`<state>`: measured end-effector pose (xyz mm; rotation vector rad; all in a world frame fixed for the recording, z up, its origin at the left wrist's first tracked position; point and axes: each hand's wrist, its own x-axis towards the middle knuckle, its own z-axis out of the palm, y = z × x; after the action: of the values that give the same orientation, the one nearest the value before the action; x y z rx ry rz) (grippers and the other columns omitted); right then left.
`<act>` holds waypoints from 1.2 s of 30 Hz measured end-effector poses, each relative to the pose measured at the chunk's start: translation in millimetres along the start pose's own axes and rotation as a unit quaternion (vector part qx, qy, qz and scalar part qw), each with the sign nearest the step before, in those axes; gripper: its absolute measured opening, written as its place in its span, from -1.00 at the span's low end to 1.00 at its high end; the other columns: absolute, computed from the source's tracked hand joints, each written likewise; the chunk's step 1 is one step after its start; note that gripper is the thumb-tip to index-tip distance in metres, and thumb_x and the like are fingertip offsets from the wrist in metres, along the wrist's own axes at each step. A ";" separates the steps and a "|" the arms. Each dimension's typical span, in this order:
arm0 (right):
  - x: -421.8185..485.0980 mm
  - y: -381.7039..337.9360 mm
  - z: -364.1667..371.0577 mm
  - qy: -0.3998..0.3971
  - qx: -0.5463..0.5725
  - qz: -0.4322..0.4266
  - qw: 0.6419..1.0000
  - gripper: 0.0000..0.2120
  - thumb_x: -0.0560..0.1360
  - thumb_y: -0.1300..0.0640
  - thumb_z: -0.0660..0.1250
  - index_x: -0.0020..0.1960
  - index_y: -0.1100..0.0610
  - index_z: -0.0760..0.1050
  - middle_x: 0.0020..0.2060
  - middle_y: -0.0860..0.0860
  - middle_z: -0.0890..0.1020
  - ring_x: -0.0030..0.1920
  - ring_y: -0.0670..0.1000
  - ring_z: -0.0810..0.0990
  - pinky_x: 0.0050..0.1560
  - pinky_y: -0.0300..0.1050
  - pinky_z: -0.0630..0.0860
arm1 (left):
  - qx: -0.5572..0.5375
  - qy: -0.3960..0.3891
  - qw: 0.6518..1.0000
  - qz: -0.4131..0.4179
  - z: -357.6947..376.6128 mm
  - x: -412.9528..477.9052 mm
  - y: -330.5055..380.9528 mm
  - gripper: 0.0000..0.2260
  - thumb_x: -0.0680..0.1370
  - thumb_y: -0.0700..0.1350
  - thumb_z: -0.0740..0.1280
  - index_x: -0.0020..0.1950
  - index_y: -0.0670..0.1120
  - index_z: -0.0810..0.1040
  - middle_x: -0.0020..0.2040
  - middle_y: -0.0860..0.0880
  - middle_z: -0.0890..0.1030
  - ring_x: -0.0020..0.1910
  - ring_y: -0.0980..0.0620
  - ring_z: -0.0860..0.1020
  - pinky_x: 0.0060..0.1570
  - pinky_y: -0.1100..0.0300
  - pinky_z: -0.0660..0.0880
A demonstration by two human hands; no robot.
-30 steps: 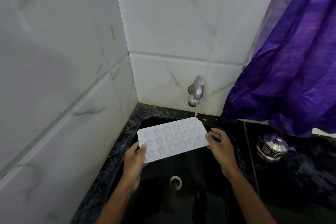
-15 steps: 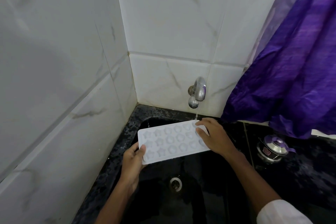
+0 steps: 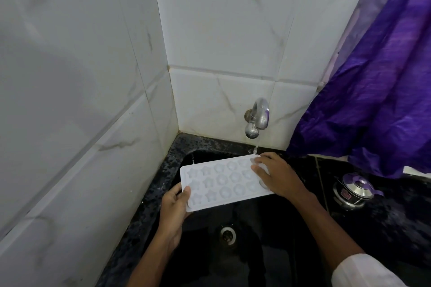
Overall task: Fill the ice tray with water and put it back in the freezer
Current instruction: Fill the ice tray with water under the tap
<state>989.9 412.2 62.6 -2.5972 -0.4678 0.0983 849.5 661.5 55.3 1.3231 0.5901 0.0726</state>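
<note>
My left hand reached in from 6 o'clock. It pinched the ice tray at its 8 o'clock corner, thumb on top and fingers under. The tray was over the black sink. My right hand lay flat on the tray's 3 o'clock end. Water fell from the tap at 1 o'clock onto that far corner.

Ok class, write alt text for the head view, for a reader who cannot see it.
A white ice tray is held over a black sink under a thin stream from a wall tap. The left hand grips its left end and the right hand rests on its right end. A purple curtain and a steel pot are at right.
</note>
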 end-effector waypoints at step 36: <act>-2.7 -10.0 -4.5 -0.012 -0.061 0.001 0.998 -0.59 0.60 -0.21 0.14 0.29 -0.01 0.50 0.31 -0.05 0.51 0.26 -0.04 0.49 0.22 -0.07 0.44 | -0.008 0.011 1.000 0.000 5.0 -3.5 6.0 -0.80 0.69 -0.19 0.21 0.14 -0.10 0.63 0.04 -0.10 0.74 0.03 -0.12 0.71 0.07 -0.09 0.61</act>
<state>985.0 417.4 71.4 -2.7183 -0.4941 0.1053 850.4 657.3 62.8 1.3088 0.6067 0.0927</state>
